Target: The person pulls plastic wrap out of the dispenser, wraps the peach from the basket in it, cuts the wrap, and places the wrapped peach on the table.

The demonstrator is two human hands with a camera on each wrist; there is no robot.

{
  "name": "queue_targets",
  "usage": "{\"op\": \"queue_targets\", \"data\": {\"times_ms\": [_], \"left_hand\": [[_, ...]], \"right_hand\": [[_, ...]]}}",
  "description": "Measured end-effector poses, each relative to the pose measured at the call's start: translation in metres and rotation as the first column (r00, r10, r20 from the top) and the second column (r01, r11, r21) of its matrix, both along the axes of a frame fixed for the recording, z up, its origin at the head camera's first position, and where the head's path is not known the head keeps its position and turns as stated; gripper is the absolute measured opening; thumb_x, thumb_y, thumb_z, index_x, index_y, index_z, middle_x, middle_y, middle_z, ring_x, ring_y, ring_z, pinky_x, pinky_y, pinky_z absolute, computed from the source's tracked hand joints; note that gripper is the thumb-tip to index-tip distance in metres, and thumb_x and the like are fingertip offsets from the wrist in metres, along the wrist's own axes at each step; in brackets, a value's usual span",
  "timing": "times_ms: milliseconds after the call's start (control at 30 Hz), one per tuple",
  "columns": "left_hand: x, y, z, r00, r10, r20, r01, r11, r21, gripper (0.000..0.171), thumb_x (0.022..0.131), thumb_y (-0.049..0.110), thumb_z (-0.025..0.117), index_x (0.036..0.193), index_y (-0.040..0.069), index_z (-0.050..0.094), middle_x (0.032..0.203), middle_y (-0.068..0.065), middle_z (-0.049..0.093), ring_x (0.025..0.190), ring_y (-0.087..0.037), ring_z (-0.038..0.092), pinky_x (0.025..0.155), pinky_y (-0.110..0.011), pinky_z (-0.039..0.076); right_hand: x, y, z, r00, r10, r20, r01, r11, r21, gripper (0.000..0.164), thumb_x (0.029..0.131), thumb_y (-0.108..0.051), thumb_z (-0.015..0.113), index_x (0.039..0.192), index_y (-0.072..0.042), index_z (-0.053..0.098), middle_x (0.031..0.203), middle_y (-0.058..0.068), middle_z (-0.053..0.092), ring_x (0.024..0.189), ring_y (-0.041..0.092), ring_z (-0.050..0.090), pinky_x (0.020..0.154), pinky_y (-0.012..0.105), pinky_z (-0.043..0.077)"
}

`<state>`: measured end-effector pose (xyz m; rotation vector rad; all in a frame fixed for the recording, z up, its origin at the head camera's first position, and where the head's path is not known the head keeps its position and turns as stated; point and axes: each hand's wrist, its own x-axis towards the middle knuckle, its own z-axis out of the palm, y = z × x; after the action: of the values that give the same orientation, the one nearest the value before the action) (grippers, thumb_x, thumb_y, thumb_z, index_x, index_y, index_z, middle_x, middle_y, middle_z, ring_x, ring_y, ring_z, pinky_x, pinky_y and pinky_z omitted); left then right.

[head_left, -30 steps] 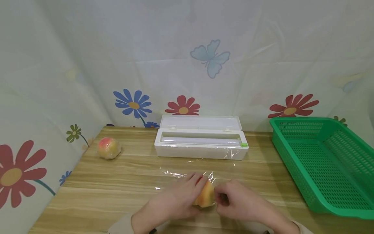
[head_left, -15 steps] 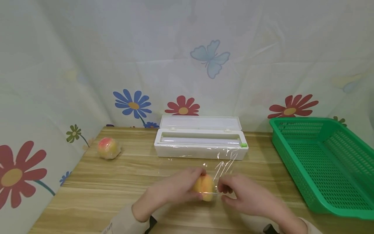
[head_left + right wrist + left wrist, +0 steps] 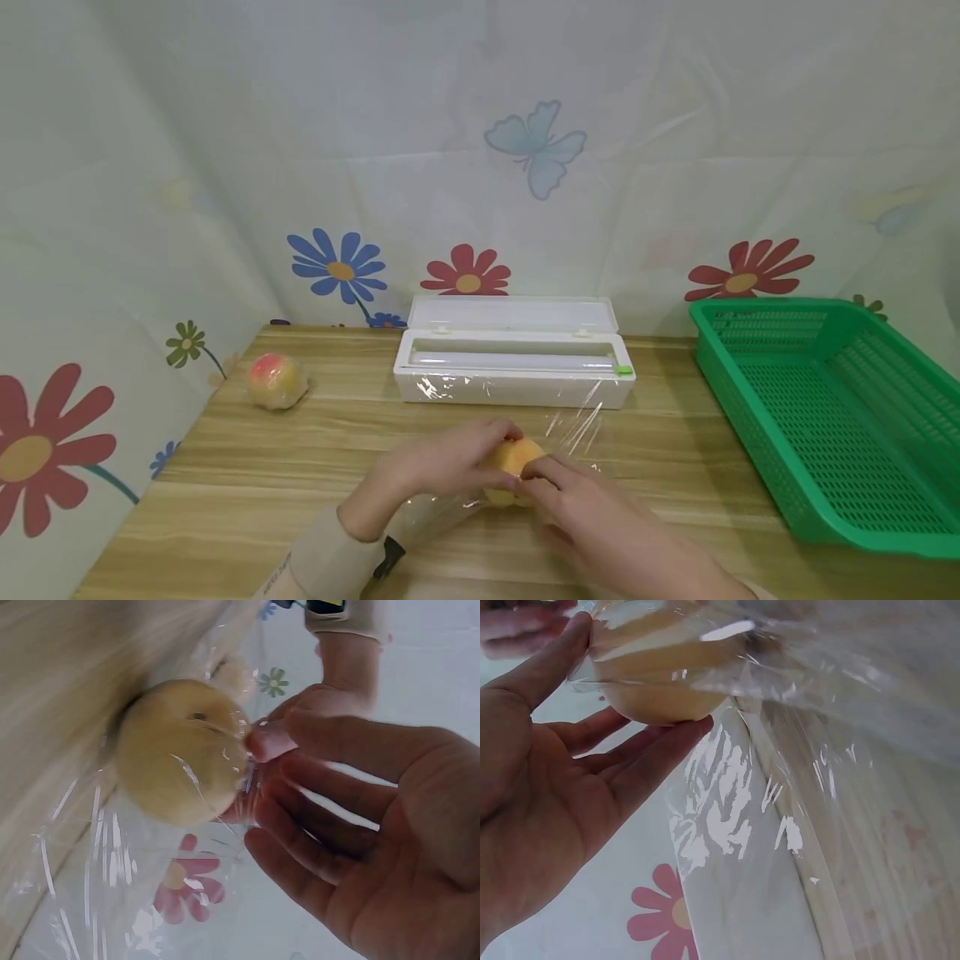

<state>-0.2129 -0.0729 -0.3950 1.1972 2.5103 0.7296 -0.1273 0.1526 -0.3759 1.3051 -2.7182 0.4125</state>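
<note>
A yellow-orange peach point(image 3: 516, 455) is partly covered by clear plastic wrap point(image 3: 587, 423), which stretches from the white wrap box towards the hands. My left hand point(image 3: 448, 460) grips the peach from its left side, thumb and fingers around it in the left wrist view. At the fruit's right side, my right hand point(image 3: 596, 510) has its thumb and fingers bent at the wrap, close to the left thumb. They appear to pinch the wrap against the peach point(image 3: 176, 754). Film also spreads below the fruit in the left wrist view.
Behind the hands stands the white plastic wrap box point(image 3: 513, 390), lid raised, with a roll inside and a green slider point(image 3: 623, 370). A wrapped peach point(image 3: 277, 382) sits at the table's left. On the right is a green basket point(image 3: 750, 433). A flowered curtain point(image 3: 375, 167) hangs behind.
The right hand drew the wrap out to the right, then moved left over to the peach. The left hand keeps hold of the peach, which has turned and shifted slightly left and up.
</note>
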Motion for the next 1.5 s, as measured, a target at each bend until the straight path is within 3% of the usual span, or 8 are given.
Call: {"op": "queue_targets", "data": {"times_ms": [133, 367, 533, 667, 800, 900, 1200, 1500], "left_hand": [[-0.003, -0.003, -0.001, 1.0, -0.008, 0.001, 0.008, 1.0, 0.012, 0.051, 0.098, 0.037, 0.072, 0.133, 0.001, 0.057, 0.122, -0.004, 0.059, 0.102, -0.012, 0.056, 0.091, -0.023, 0.049], [-0.009, -0.006, -0.001, 0.999, -0.007, 0.048, 0.005, 0.999, 0.034, 0.051, 0.104, 0.038, 0.061, 0.14, 0.002, 0.058, 0.126, -0.003, 0.06, 0.104, -0.012, 0.058, 0.091, -0.025, 0.049], [-0.013, -0.01, -0.001, 0.996, 0.032, 0.08, -0.037, 0.997, 0.062, 0.049, 0.11, 0.038, 0.049, 0.145, 0.005, 0.052, 0.137, -0.009, 0.061, 0.123, -0.02, 0.059, 0.104, -0.035, 0.048], [-0.013, -0.012, 0.0, 0.997, 0.068, -0.044, -0.064, 0.995, 0.078, 0.041, 0.108, 0.039, 0.054, 0.134, 0.008, 0.057, 0.132, -0.007, 0.061, 0.117, -0.023, 0.061, 0.098, -0.034, 0.051], [-0.011, -0.01, 0.003, 0.981, 0.092, -0.173, -0.074, 0.991, 0.108, 0.028, 0.102, 0.037, 0.066, 0.115, 0.013, 0.062, 0.11, 0.003, 0.06, 0.098, -0.019, 0.059, 0.083, -0.027, 0.051], [-0.009, -0.008, 0.005, 0.972, 0.09, -0.219, -0.07, 0.993, 0.098, 0.027, 0.099, 0.036, 0.071, 0.112, 0.012, 0.064, 0.107, 0.004, 0.062, 0.096, -0.016, 0.06, 0.082, -0.025, 0.052], [-0.011, -0.007, -0.001, 0.966, 0.114, -0.23, -0.106, 0.993, 0.048, 0.032, 0.099, 0.032, 0.072, 0.117, 0.006, 0.067, 0.109, -0.003, 0.069, 0.1, -0.017, 0.065, 0.088, -0.029, 0.054], [-0.017, -0.008, -0.006, 0.96, 0.204, -0.19, -0.205, 0.979, 0.019, 0.05, 0.093, 0.045, 0.075, 0.127, 0.009, 0.064, 0.115, 0.002, 0.065, 0.096, -0.016, 0.063, 0.08, -0.024, 0.053]], "right_hand": [[-0.008, -0.003, -0.01, 0.993, -0.044, -0.109, 0.042, 0.999, -0.026, 0.049, 0.078, -0.003, 0.087, 0.123, -0.001, 0.067, 0.122, 0.007, 0.063, 0.114, 0.024, 0.06, 0.097, 0.04, 0.053], [-0.022, -0.004, -0.02, 0.992, -0.072, -0.104, 0.064, 0.995, -0.077, 0.056, 0.074, -0.004, 0.09, 0.124, 0.002, 0.065, 0.125, 0.012, 0.059, 0.114, 0.026, 0.059, 0.089, 0.041, 0.057], [-0.03, -0.007, -0.021, 0.989, -0.098, -0.113, 0.09, 0.993, -0.076, 0.06, 0.07, -0.003, 0.092, 0.122, 0.001, 0.063, 0.122, 0.011, 0.059, 0.112, 0.027, 0.058, 0.087, 0.042, 0.057], [-0.038, -0.009, -0.021, 0.99, -0.097, -0.099, 0.091, 0.993, -0.07, 0.057, 0.07, -0.004, 0.091, 0.119, 0.0, 0.062, 0.119, 0.01, 0.059, 0.112, 0.028, 0.058, 0.091, 0.043, 0.055], [-0.049, -0.011, -0.022, 0.99, -0.119, -0.071, 0.112, 0.989, -0.094, 0.047, 0.074, -0.005, 0.09, 0.113, -0.003, 0.064, 0.114, 0.007, 0.061, 0.108, 0.026, 0.059, 0.092, 0.048, 0.053], [-0.056, -0.01, -0.023, 0.99, -0.138, -0.02, 0.134, 0.984, -0.118, 0.041, 0.078, -0.005, 0.087, 0.112, -0.003, 0.065, 0.111, 0.005, 0.06, 0.105, 0.024, 0.059, 0.089, 0.049, 0.053], [-0.074, -0.005, -0.026, 0.988, -0.099, 0.117, 0.118, 0.978, -0.171, 0.035, 0.088, -0.002, 0.078, 0.12, 0.0, 0.062, 0.115, 0.005, 0.06, 0.103, 0.018, 0.061, 0.089, 0.04, 0.055], [-0.09, -0.004, -0.026, 0.99, -0.073, 0.119, 0.102, 0.961, -0.259, 0.03, 0.093, -0.002, 0.072, 0.119, 0.005, 0.059, 0.11, 0.013, 0.067, 0.102, 0.024, 0.065, 0.088, 0.043, 0.055]]}}
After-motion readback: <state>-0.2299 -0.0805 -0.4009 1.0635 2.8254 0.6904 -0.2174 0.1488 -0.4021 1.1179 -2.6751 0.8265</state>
